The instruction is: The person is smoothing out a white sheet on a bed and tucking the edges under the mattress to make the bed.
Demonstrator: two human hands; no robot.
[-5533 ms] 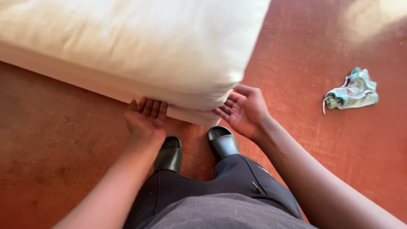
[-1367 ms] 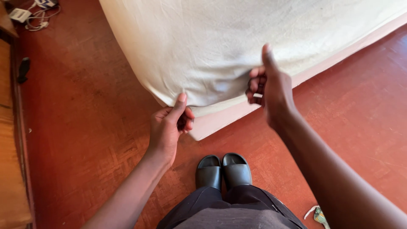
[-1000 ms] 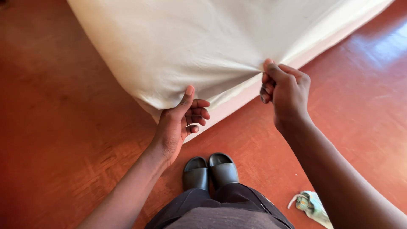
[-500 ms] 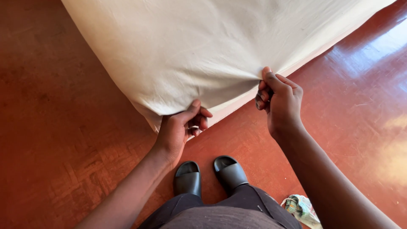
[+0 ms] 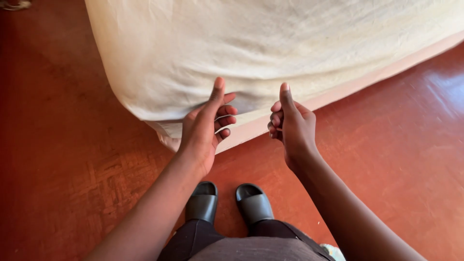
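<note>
At the bottom edge of the view are the person's dark trousers (image 5: 251, 244), and just beyond them two black slide sandals (image 5: 227, 203) standing side by side on the red-brown floor (image 5: 72, 183), toes pointing toward the bed. Both forearms extend forward from the lower edge. The left hand (image 5: 205, 128) is raised at the hanging edge of the cream sheet (image 5: 270, 48), thumb pointing up against the cloth and fingers curled in beneath it; it appears to pinch the lower hem between thumb and fingers, though the actual contact under the fold is hidden. The right hand (image 5: 290, 123) sits just beside the left, near the same hem, thumb upright and fingers curled toward the palm; whether cloth lies inside that curl cannot be told from this view. The two hands are close together but apart, not touching. The sheet drapes over the corner of the mattress (image 5: 338, 89), whose pale pinkish lower edge shows as a band below the hem, running up to the right. A bunched fold of sheet hangs at the corner just left of the left hand. The sheet fills the upper part of the view, lightly creased. At the far upper left corner a small pale object (image 5: 12, 5) lies on the floor, too cut off to identify.
</note>
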